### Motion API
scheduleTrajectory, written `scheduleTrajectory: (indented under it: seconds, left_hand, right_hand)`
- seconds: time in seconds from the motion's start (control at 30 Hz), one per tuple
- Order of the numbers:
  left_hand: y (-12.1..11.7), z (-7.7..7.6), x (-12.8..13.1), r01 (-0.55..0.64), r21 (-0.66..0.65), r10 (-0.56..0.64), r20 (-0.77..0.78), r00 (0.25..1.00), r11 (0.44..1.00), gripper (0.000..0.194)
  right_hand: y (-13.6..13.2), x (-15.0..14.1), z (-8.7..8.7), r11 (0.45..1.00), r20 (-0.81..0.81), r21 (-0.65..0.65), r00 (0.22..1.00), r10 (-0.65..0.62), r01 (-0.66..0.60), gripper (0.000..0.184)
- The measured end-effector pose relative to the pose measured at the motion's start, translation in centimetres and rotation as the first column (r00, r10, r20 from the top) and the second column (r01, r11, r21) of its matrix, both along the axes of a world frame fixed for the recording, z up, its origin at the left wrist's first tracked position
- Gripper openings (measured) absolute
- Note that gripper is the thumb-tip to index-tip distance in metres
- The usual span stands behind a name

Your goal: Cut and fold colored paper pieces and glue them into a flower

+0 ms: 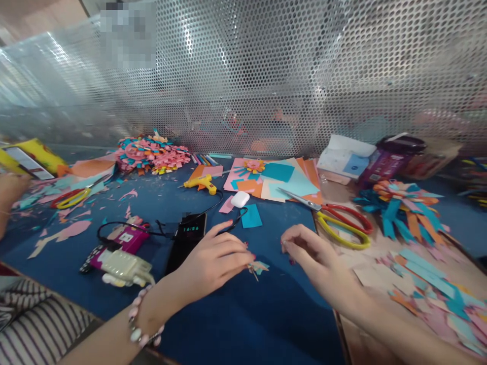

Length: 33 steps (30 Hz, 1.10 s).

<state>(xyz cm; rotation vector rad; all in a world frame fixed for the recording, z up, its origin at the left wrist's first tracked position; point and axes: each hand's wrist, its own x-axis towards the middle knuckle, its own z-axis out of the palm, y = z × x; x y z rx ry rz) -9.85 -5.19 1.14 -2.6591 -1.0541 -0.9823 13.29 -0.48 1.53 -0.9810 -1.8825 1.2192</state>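
Observation:
My left hand (216, 261), with a beaded bracelet (135, 324) at its wrist, reaches over the blue table top. Between its fingertips is a small cut-paper piece (259, 267) in pale orange and teal, with a thin point hanging down. My right hand (310, 253) hovers a short way to the right, thumb and fingers drawn together; anything inside that pinch is hidden. Beyond the hands lie a teal paper square (251, 216) and a white earbud case (240, 199). Red-and-yellow-handled scissors (331, 215) rest just past my right hand.
A yellow glue gun (201, 183) with a black cord lies behind a phone (186, 238). Paper flower heaps (152, 154), coloured sheets (292, 177) and scraps (437, 289) surround the work spot. A perforated metal panel (266, 76) bounds the back. Another person's hand (11, 195) shows at left.

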Motion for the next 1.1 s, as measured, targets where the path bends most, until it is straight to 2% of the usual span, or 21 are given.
scheduleTrajectory:
  seconds: [0.27,0.43,0.53,0.7,0.87,1.1]
  left_hand:
    - [0.04,-0.13,0.01,0.004,-0.018,-0.003,0.004,1.0,1.0,0.015]
    - [0.06,-0.25,0.1,0.016,-0.027,-0.016,0.002,1.0,1.0,0.016]
    - [0.01,-0.27,0.15,0.017,-0.033,-0.017,-0.003,1.0,0.999,0.017]
    - [-0.04,-0.36,0.13,0.026,-0.048,-0.026,0.0,1.0,0.999,0.018]
    - [-0.03,-0.41,0.14,0.023,-0.069,-0.023,-0.005,1.0,0.997,0.018]
    - [0.0,-0.35,0.1,0.028,-0.078,-0.029,-0.006,1.0,0.997,0.017]
  right_hand:
    - [0.73,0.11,-1.13,0.954,-0.287,-0.285,0.958,0.004,-0.09,0.007]
    - [0.5,-0.09,-0.75,0.914,-0.354,-0.391,0.934,-0.04,-0.109,0.013]
    - [0.32,-0.31,-0.42,0.89,-0.383,-0.443,0.921,-0.078,-0.108,0.008]
    - [0.26,-0.31,-0.46,0.868,-0.438,-0.472,0.895,-0.079,-0.154,0.003]
    - [0.35,-0.17,-0.63,0.858,-0.466,-0.482,0.881,-0.082,-0.175,0.012]
    - [0.27,-0.32,-0.36,0.844,-0.471,-0.504,0.877,-0.092,-0.182,0.006]
